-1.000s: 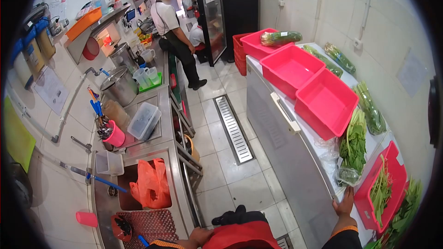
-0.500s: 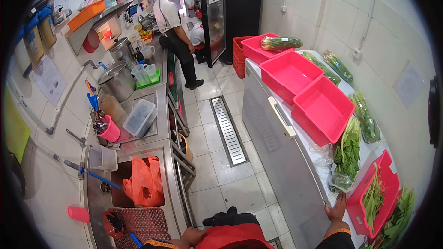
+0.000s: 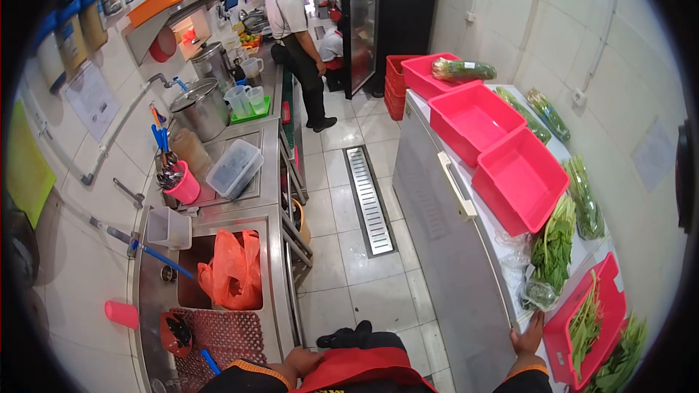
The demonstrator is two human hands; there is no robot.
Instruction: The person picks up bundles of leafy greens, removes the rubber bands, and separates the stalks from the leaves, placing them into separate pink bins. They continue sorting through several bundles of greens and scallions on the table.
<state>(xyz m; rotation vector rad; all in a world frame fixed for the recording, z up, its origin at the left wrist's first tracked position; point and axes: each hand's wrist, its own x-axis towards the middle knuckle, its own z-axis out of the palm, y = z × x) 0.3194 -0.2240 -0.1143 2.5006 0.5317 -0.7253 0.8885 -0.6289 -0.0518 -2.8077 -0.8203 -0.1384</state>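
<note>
At the front corner of the white chest freezer (image 3: 455,291), my right hand (image 3: 528,336) rests on the edge with fingers stretched out. Just beyond its fingertips lies a bunch of leafy greens (image 3: 555,251) with clear plastic wrap (image 3: 539,294) around its near end. To the right of this hand, a tilted pink tray (image 3: 608,284) contains loose green stems (image 3: 585,327). My left hand (image 3: 301,362) is low in view, against the red apron (image 3: 357,368) and beside the sink counter. Its fingers are mostly hidden.
An orange-red plastic bag (image 3: 237,276) sits in the sink on the left. Two empty pink tubs (image 3: 520,175) and wrapped vegetables (image 3: 584,200) lie on the freezer. A metal floor drain (image 3: 370,200) runs along the aisle. Farther on, a person (image 3: 295,44) stands near an open door (image 3: 362,29).
The view has turned slightly left, so the far things appear farther right. My right hand stays on the freezer edge and my left hand stays by the apron.
</note>
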